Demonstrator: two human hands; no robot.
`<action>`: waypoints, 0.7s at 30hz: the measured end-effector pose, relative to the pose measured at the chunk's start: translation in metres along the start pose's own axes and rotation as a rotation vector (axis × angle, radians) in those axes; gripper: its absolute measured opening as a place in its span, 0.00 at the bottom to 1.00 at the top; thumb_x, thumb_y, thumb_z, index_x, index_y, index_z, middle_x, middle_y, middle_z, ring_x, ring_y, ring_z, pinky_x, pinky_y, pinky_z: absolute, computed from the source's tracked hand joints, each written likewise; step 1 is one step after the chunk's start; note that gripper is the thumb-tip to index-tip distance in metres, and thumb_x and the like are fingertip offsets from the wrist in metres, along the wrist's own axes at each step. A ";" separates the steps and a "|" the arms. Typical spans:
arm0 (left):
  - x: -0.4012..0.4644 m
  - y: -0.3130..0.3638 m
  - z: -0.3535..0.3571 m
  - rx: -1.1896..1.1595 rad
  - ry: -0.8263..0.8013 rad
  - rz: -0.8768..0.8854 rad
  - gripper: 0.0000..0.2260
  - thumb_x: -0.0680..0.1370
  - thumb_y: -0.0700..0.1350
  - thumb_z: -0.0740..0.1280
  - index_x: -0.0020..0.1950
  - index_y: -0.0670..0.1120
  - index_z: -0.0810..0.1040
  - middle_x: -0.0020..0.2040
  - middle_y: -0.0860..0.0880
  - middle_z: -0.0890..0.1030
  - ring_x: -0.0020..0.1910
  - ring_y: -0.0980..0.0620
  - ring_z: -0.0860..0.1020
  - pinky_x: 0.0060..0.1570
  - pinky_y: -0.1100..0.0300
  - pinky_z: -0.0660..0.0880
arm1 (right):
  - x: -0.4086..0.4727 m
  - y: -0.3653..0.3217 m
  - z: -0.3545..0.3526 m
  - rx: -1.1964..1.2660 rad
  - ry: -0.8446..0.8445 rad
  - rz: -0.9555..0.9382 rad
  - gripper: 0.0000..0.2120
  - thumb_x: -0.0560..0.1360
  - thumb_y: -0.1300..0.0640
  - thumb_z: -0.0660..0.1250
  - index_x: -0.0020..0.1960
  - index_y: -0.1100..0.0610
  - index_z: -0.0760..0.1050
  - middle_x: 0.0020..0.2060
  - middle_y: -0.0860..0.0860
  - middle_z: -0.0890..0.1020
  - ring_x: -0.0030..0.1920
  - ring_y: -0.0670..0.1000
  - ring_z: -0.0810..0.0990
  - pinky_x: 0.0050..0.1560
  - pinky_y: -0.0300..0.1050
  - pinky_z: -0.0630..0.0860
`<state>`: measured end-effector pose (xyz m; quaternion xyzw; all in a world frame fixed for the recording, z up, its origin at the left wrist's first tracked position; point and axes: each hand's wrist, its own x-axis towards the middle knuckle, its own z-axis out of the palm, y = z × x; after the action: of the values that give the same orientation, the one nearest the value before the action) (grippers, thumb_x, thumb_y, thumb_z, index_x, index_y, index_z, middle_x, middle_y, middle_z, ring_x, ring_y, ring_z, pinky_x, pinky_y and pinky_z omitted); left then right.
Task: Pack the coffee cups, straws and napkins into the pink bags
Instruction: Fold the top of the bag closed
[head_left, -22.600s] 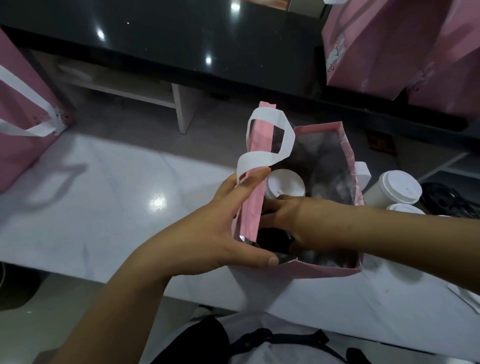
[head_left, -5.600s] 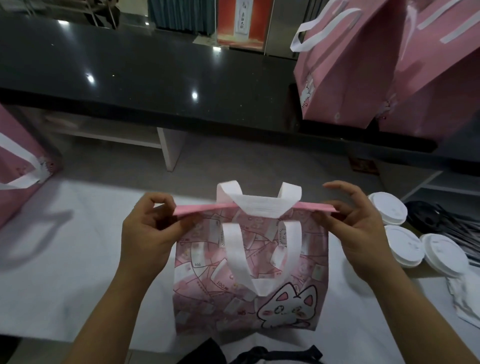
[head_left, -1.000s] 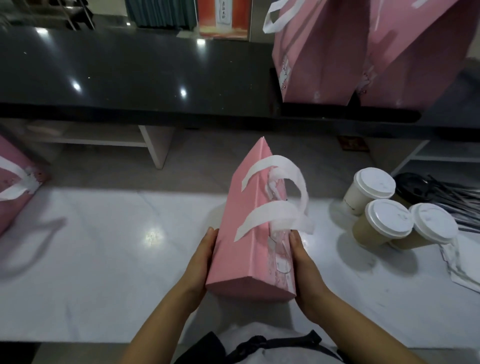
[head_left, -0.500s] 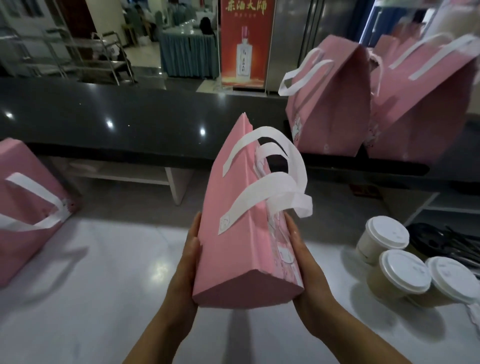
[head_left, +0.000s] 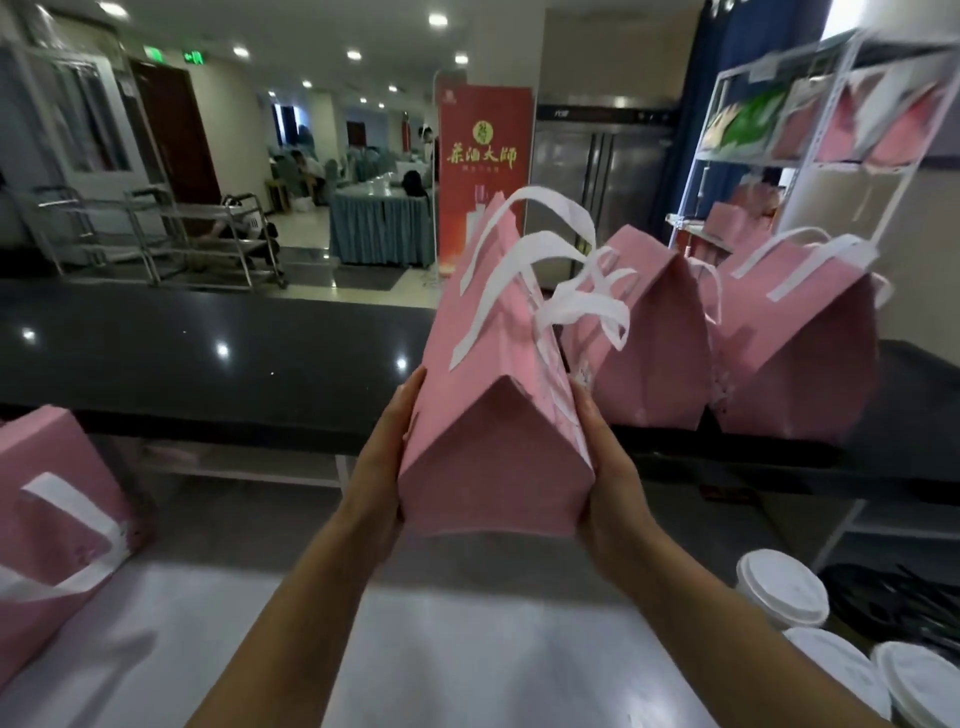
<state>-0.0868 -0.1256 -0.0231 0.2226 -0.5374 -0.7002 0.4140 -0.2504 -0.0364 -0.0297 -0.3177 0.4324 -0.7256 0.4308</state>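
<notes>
While aloft above the white table (head_left: 467, 649), pink bag (head_left: 493, 467) between flat palms.

A long black worktop (head_left: 208, 364) with a glossy surface runs across the middle, ceiling lights mirrored in it. Behind it stands a red banner (head_left: 485, 156) with gold characters, next to a steel refrigerator (head_left: 597, 171). Metal trolleys (head_left: 171, 234) stand at the left. Farther back is a table draped in blue cloth (head_left: 379, 223). A white wire shelf rack (head_left: 810, 130) rises at the right.
</notes>
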 end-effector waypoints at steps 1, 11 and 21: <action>0.013 0.005 0.002 -0.025 0.007 -0.035 0.19 0.75 0.63 0.59 0.56 0.59 0.84 0.54 0.50 0.85 0.51 0.53 0.84 0.48 0.56 0.79 | 0.014 -0.001 0.001 0.009 0.012 0.016 0.21 0.81 0.41 0.58 0.69 0.47 0.73 0.63 0.52 0.81 0.62 0.52 0.80 0.60 0.52 0.77; 0.082 -0.023 -0.022 0.127 -0.026 0.032 0.44 0.65 0.65 0.76 0.77 0.63 0.60 0.73 0.58 0.68 0.66 0.56 0.75 0.63 0.51 0.76 | 0.050 0.017 0.002 -0.267 0.020 -0.232 0.32 0.75 0.45 0.67 0.76 0.40 0.60 0.69 0.38 0.71 0.65 0.37 0.74 0.63 0.38 0.74; 0.154 -0.040 -0.019 0.196 0.038 0.016 0.37 0.68 0.59 0.78 0.73 0.58 0.68 0.66 0.50 0.78 0.59 0.48 0.81 0.59 0.43 0.79 | 0.106 0.022 0.007 -0.270 0.261 -0.229 0.18 0.82 0.49 0.61 0.71 0.41 0.68 0.59 0.39 0.78 0.58 0.39 0.77 0.51 0.34 0.75</action>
<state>-0.1722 -0.2587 -0.0464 0.2708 -0.5973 -0.6364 0.4060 -0.2823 -0.1399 -0.0375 -0.3227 0.5388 -0.7404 0.2396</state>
